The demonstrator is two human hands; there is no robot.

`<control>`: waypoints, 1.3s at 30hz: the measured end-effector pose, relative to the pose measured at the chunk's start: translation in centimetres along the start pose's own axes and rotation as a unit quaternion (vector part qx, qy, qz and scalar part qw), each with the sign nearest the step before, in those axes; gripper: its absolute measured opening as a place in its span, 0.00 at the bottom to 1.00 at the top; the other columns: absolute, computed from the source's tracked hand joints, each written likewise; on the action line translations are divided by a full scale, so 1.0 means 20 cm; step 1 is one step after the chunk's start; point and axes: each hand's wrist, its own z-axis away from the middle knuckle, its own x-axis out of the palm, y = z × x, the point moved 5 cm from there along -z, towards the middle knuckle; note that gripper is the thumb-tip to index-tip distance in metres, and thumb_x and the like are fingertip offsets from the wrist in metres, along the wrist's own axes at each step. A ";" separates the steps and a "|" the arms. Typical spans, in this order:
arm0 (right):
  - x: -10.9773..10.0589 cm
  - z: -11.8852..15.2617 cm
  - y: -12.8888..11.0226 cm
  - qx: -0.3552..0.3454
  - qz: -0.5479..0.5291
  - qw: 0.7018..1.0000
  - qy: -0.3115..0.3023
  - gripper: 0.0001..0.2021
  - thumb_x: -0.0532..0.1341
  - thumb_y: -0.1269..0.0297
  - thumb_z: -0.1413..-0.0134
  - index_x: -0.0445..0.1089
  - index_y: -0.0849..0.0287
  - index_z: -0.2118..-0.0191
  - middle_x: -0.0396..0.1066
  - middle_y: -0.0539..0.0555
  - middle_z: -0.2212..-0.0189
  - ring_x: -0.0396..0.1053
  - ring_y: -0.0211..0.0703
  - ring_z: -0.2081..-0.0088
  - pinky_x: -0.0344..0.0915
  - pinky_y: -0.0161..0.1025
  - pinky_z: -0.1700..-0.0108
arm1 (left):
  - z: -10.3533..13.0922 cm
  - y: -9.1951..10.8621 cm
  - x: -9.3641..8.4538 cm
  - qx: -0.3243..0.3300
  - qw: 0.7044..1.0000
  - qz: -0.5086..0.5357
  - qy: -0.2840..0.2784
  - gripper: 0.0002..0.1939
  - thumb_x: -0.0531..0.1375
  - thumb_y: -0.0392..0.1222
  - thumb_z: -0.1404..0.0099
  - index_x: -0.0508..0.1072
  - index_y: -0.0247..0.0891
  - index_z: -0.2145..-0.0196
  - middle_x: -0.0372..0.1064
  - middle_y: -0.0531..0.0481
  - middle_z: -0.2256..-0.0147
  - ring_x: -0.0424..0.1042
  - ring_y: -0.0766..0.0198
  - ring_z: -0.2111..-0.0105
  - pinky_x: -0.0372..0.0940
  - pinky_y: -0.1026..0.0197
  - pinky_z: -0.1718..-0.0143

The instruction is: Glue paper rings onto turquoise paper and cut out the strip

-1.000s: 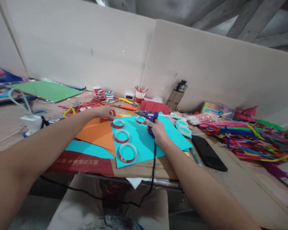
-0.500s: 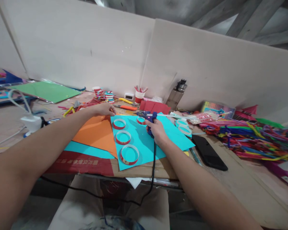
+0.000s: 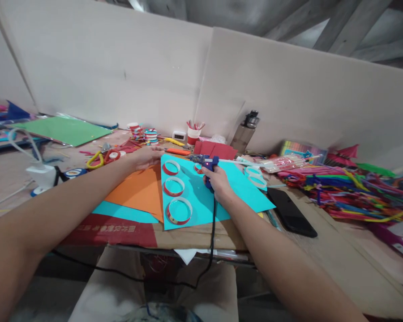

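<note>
My right hand [image 3: 216, 180] is wrapped round the grip of a blue glue gun [image 3: 209, 166], whose nozzle points left and whose black cord hangs toward me. A white glue stick sticks out behind it. A turquoise paper sheet [image 3: 204, 201] lies beneath, carrying several red-and-white paper rings [image 3: 173, 187] along its left side. One ring is partly hidden behind the gun. My left hand [image 3: 150, 158] has its fingers stretched out at the sheet's upper left corner, close to an orange utility knife [image 3: 177, 152]. Under that forearm lies an orange sheet [image 3: 137, 192].
A black phone [image 3: 292, 212] lies at right, before bundles of coloured pipe cleaners [image 3: 349, 192]. Red paper [image 3: 215, 149], a cup of sticks [image 3: 194, 135] and a bottle [image 3: 244, 133] stand behind. Yellow-handled scissors [image 3: 94, 160] and a white plug [image 3: 43, 173] are left.
The turquoise sheet with its rings has turned slightly, its left edge shifting away from me and its top corner right. My left fingers have straightened from a closed pose. The glue gun stays nearly still.
</note>
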 end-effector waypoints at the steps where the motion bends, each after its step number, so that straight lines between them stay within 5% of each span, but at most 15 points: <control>1: 0.00 0.00 0.00 0.000 -0.003 1.000 0.000 0.08 0.66 0.59 0.53 0.68 0.56 0.71 0.67 0.47 0.83 0.59 0.35 0.81 0.57 0.35 0.77 | 0.01 -0.01 0.01 -0.011 1.000 0.028 -0.009 0.05 0.66 0.35 0.38 0.75 0.35 0.64 0.78 0.45 0.64 0.78 0.64 0.66 0.75 0.62 0.59; 5: 0.00 -0.01 0.01 0.000 -0.015 1.000 -0.001 0.10 0.67 0.58 0.54 0.68 0.55 0.71 0.67 0.47 0.83 0.59 0.36 0.80 0.57 0.35 0.77 | 0.06 -0.05 0.06 -0.071 0.994 0.073 -0.047 0.05 0.62 0.35 0.34 0.78 0.33 0.62 0.80 0.41 0.62 0.80 0.60 0.65 0.76 0.60 0.63; 9: 0.00 -0.02 0.02 -0.004 -0.025 1.000 -0.003 0.11 0.68 0.57 0.54 0.68 0.55 0.71 0.68 0.47 0.82 0.60 0.37 0.80 0.56 0.36 0.78 | 0.08 -0.07 0.07 -0.104 0.992 0.061 -0.024 0.08 0.58 0.34 0.31 0.79 0.31 0.62 0.81 0.40 0.64 0.80 0.60 0.68 0.76 0.59 0.65; 18: -0.02 -0.01 -0.07 -0.083 -0.056 0.995 -0.014 0.14 0.67 0.52 0.54 0.72 0.58 0.68 0.72 0.49 0.76 0.61 0.34 0.78 0.57 0.35 0.74 | 0.06 0.00 0.06 -0.006 0.990 0.137 0.041 0.08 0.56 0.35 0.30 0.76 0.32 0.62 0.78 0.45 0.70 0.76 0.62 0.73 0.75 0.60 0.69; 25: -0.02 -0.01 -0.08 -0.106 -0.077 0.991 -0.024 0.14 0.67 0.54 0.54 0.72 0.58 0.66 0.75 0.49 0.73 0.61 0.33 0.78 0.56 0.35 0.75 | 0.05 0.04 0.05 0.041 0.979 0.186 0.079 0.08 0.57 0.36 0.31 0.76 0.32 0.61 0.80 0.46 0.67 0.78 0.61 0.69 0.76 0.59 0.61; 31: -0.01 0.00 -0.07 -0.103 -0.086 0.991 -0.029 0.15 0.68 0.54 0.56 0.72 0.58 0.65 0.77 0.50 0.69 0.63 0.32 0.77 0.58 0.34 0.74 | 0.06 0.05 0.11 0.014 0.973 0.221 0.064 0.09 0.59 0.31 0.38 0.78 0.27 0.62 0.80 0.37 0.64 0.80 0.54 0.67 0.77 0.51 0.58; 39: 0.00 -0.01 -0.06 -0.104 -0.080 0.991 -0.037 0.14 0.68 0.54 0.56 0.73 0.59 0.66 0.78 0.50 0.68 0.62 0.31 0.78 0.57 0.34 0.74 | 0.09 0.05 0.12 -0.031 0.969 0.236 0.065 0.15 0.55 0.40 0.27 0.79 0.27 0.58 0.81 0.38 0.64 0.81 0.53 0.66 0.76 0.49 0.54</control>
